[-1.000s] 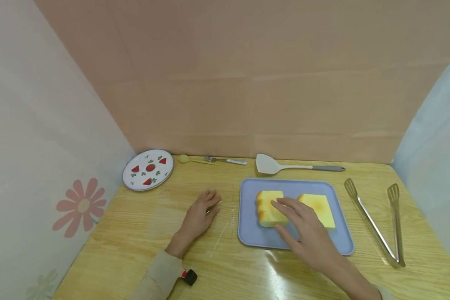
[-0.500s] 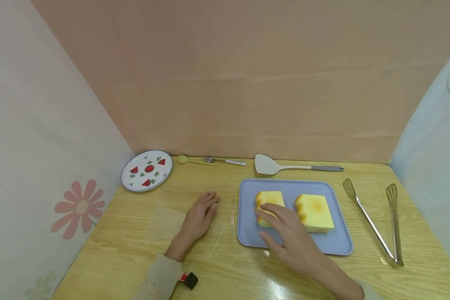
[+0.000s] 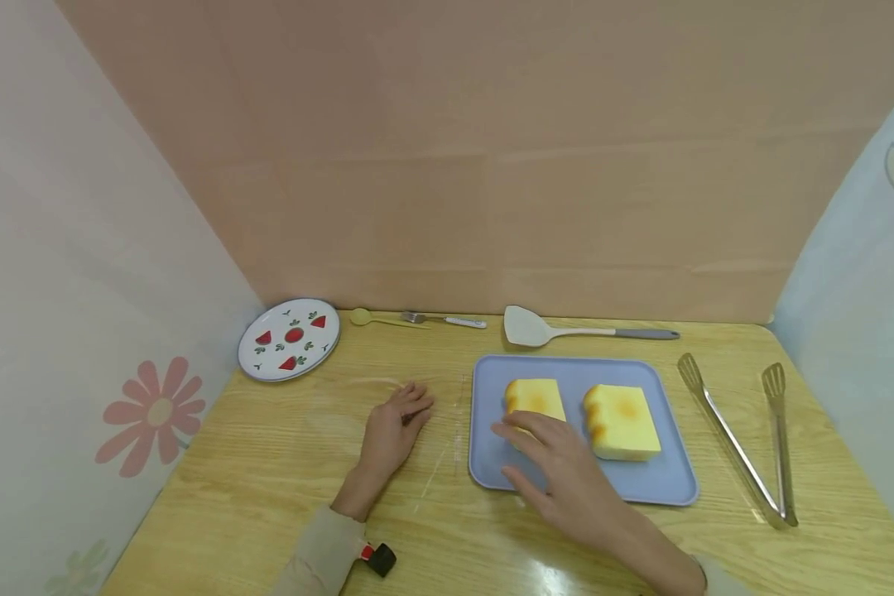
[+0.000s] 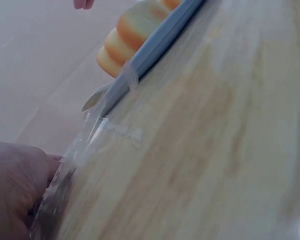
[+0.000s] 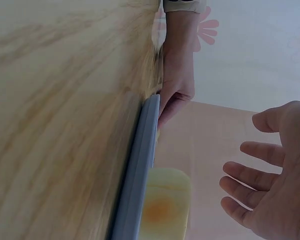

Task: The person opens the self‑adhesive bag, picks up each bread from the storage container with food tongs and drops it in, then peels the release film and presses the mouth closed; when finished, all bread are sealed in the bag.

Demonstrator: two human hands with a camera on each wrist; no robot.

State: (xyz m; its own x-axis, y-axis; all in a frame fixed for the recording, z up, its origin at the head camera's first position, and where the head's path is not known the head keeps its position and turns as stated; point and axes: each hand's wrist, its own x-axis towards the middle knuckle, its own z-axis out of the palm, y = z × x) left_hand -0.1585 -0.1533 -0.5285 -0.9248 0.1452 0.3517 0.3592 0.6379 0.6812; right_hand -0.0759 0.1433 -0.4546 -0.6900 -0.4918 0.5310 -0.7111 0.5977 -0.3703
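Right hand (image 3: 569, 476) has its fingers loosely spread, nothing gripped, above the left bread slice (image 3: 538, 397) at the blue tray's (image 3: 603, 361) ten o'clock. Looks squishy; pinching hard could dent it. Left hand (image 3: 391, 430), off past nine, seems relaxed, empty.

Yel/brn bread (image 3: 623, 418), lt-blue tray (image 3: 574, 372)

The head view looks forward-down from above; low, close, tilted wrist views share the tray (image 3: 487, 397).
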